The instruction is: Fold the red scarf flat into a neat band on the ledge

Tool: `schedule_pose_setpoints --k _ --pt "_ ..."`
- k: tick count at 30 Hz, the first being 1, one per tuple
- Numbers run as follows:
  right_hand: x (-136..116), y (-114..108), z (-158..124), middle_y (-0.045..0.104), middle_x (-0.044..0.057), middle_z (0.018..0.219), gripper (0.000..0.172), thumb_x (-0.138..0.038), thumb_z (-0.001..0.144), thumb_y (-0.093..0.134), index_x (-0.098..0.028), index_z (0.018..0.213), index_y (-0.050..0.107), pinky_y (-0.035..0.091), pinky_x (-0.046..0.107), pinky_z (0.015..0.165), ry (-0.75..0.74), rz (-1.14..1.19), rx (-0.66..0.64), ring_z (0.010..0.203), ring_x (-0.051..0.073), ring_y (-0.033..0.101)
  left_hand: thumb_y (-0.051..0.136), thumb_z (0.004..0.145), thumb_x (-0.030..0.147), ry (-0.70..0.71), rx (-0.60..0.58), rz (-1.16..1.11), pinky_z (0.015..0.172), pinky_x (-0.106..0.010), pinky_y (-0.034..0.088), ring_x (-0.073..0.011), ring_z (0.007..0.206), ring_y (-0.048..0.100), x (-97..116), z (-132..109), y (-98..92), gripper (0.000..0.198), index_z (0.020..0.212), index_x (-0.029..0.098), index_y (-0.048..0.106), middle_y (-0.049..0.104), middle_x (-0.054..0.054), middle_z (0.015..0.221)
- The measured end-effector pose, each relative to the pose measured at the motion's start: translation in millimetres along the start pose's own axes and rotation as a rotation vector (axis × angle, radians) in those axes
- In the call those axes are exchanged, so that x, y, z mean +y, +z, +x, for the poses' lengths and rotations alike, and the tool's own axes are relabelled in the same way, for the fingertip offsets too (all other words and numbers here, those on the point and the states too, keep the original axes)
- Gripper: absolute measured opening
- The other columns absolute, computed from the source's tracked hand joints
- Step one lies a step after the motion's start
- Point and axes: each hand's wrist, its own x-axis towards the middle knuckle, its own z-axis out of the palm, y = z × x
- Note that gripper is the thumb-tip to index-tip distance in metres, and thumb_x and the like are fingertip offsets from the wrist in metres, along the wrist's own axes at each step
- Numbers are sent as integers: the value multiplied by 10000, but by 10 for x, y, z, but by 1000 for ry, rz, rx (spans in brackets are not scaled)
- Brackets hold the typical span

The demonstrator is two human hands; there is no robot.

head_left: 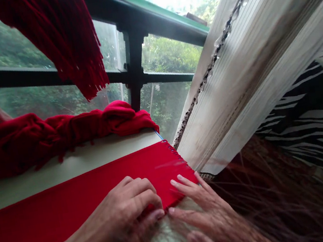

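Observation:
A long strip of red cloth [94, 198] lies flat across a pale table, with small loops or stitches along its right end. My left hand [129, 209] is closed, its fingers curled and its thumb and fingertips pinching the near edge of the cloth. Close by on the right, my right hand [204, 209] rests with fingers spread, the tips on the cloth near its right end and near edge. Strands of hair partly cover both wrists.
Bunched red fabric [58, 132] lies along the table's [72, 162] far side. Fringed dark red fabric [73, 40] hangs above it, before a green-and-black window frame [134, 51]. A whitish curtain [218, 70] hangs at right, near zebra-striped fabric [311, 112].

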Motion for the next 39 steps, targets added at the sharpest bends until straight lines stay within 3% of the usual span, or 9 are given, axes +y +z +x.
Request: schedule_pose_setpoints --k 7,13,21,32,39 --pt "143 115 -148 618 125 1478 390 -360 1023 421 -222 1327 621 425 637 1138 3 -34 -46 1384 298 567 578 1013 208 15 -10 -37 762 -312 331 -138 784 536 -10 1 10 57 959 228 575 638 12 915" --pt "262 152 -331 575 85 1527 515 -343 999 467 -269 1508 458 362 636 1185 80 -14 -96 1423 299 522 577 1008 229 26 -45 -41 741 -317 337 -141 765 539 -7 -1 17 74 936 234 586 643 6 889" --pt "318 147 -372 588 76 1517 521 -342 997 533 -312 1511 455 273 637 1236 203 57 -193 1434 276 515 574 999 210 14 -48 -46 737 -309 338 -139 759 527 -31 -4 47 84 921 236 590 640 15 885" --pt "322 141 -330 565 62 1542 476 -312 971 548 -319 1447 543 362 641 1207 131 35 -97 1415 313 531 578 1013 232 2 -57 -33 761 -319 332 -140 790 536 -5 -5 25 72 943 241 590 640 13 908" --pt "350 146 -346 612 88 1494 543 -303 967 551 -296 1505 470 400 636 1188 147 14 -101 1399 312 549 553 1017 222 -12 -54 -55 755 -319 323 -137 774 529 -8 -2 42 93 934 241 589 636 23 896"
